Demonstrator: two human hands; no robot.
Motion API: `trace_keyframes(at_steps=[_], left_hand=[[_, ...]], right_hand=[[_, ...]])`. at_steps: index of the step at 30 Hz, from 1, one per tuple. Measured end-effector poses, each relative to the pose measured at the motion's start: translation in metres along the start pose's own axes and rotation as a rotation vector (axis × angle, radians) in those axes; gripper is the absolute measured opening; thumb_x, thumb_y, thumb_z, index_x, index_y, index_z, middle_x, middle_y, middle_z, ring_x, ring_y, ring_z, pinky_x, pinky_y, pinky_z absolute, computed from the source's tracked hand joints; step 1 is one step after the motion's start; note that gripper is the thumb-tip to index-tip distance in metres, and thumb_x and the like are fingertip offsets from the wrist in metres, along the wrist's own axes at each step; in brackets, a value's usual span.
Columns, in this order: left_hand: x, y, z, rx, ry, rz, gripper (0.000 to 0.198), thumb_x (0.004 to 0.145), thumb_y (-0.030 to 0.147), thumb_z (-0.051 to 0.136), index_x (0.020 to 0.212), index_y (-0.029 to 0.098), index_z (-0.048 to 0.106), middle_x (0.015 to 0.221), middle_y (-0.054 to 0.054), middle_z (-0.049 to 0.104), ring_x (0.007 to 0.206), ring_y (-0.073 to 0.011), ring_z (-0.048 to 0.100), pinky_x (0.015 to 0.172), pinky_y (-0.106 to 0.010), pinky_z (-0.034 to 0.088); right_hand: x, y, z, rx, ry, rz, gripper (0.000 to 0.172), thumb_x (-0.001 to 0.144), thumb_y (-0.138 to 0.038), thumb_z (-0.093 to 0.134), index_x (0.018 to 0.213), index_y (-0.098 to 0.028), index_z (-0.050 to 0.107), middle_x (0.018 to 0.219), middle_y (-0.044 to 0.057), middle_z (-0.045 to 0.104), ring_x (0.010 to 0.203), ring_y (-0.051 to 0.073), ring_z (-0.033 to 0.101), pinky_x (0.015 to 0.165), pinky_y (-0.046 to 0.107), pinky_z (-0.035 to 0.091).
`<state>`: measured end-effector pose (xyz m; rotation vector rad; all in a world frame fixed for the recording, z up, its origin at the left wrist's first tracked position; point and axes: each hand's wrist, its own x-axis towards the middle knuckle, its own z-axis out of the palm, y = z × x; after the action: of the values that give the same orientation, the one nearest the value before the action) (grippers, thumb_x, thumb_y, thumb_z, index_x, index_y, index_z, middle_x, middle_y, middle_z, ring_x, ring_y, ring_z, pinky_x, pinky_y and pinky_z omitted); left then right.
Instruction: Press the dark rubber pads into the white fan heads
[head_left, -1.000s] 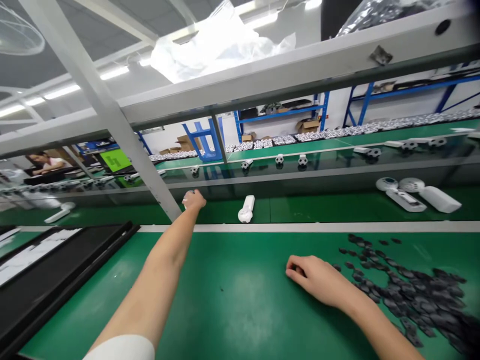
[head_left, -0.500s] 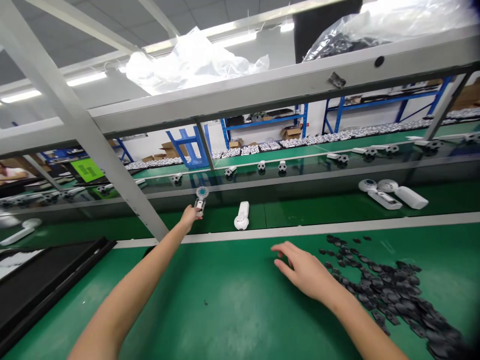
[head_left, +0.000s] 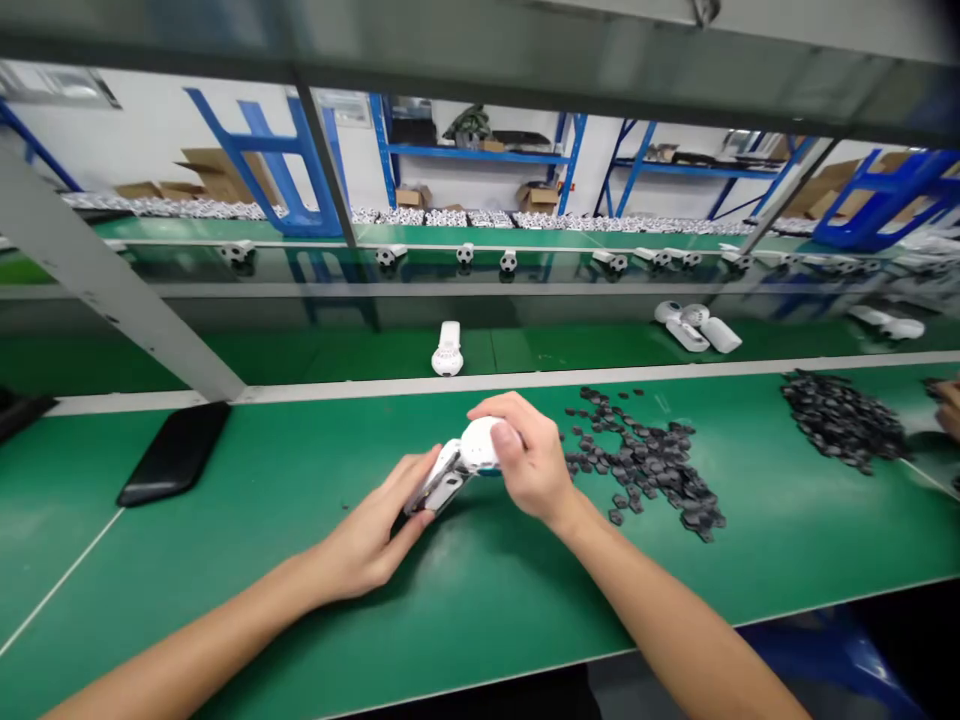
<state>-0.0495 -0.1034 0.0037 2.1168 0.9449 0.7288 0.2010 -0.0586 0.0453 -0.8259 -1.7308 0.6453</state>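
Observation:
Both of my hands hold one white plastic device [head_left: 480,445] with a round head and an open-sided handle, above the green table. My left hand [head_left: 375,525] is closed around the handle, thumb below and fingers above. My right hand [head_left: 529,460] grips the round head, its thumb lying on the white face. A teal edge shows under the head. Just right of my right hand lies a scattered heap of small black flat pieces [head_left: 656,460]. Beyond my hands, a similar white device [head_left: 448,350] rests on the sunken green strip.
A black phone-like slab [head_left: 176,455] lies at left by a slanted grey post [head_left: 135,300]. Farther right are a second black heap [head_left: 844,420] and part of another person's hand [head_left: 949,405]. White parts [head_left: 697,327] lie on the strip; football-patterned pieces [head_left: 508,261] line the ledge behind.
My left hand has brought the device back from the sunken strip to above the table. My right hand, empty before, now grips its round head. The camera view has tilted down and turned right.

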Motion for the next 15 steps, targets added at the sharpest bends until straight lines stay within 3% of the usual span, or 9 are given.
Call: trace_keyframes(at_steps=[4,7,9,12,15], left_hand=[[0.001,0.016,0.003,-0.35,-0.139,-0.123,0.068,0.097,0.018,0.058,0.157,0.033,0.029,0.142,-0.014,0.056,0.123,-0.0284,0.061,0.109,-0.046,0.047],[0.01,0.024,0.021,-0.799,-0.269,-0.248,0.067,0.083,0.011,0.064,0.144,0.027,0.042,0.13,-0.012,0.064,0.108,-0.0252,0.07,0.097,-0.041,0.055],[0.017,0.023,0.031,-1.002,-0.265,-0.314,0.061,0.072,0.011,0.067,0.131,0.021,0.052,0.114,-0.01,0.068,0.085,-0.0205,0.072,0.079,-0.033,0.058],[0.023,0.016,0.034,-1.168,-0.141,-0.374,0.045,0.076,0.025,0.071,0.118,0.017,0.059,0.089,-0.005,0.068,0.06,-0.0148,0.065,0.058,-0.026,0.054],[0.019,0.01,0.026,-1.217,-0.073,-0.393,0.041,0.089,0.052,0.066,0.103,0.014,0.063,0.073,-0.004,0.064,0.051,-0.015,0.063,0.051,-0.026,0.053]], right_hand=[[-0.002,0.004,0.004,0.217,-0.078,0.243,0.053,0.109,-0.056,0.037,0.1,-0.02,0.074,0.082,0.004,0.07,0.067,0.017,0.061,0.061,0.029,0.047],[-0.003,0.002,0.009,0.335,-0.239,0.309,0.056,0.108,-0.06,0.036,0.102,-0.019,0.074,0.082,0.004,0.07,0.065,0.017,0.061,0.059,0.028,0.047],[0.0,0.001,0.005,0.291,-0.332,0.322,0.056,0.109,-0.059,0.032,0.111,-0.021,0.074,0.087,0.004,0.072,0.068,0.017,0.063,0.062,0.028,0.048],[0.011,0.01,-0.024,-0.089,-0.368,0.314,0.049,0.11,-0.053,0.034,0.119,-0.024,0.073,0.103,0.005,0.076,0.083,0.02,0.067,0.073,0.03,0.05],[0.02,0.032,-0.067,-0.637,-0.322,0.42,0.03,0.103,-0.044,0.051,0.101,-0.025,0.075,0.097,0.005,0.077,0.088,0.024,0.068,0.076,0.032,0.047]])
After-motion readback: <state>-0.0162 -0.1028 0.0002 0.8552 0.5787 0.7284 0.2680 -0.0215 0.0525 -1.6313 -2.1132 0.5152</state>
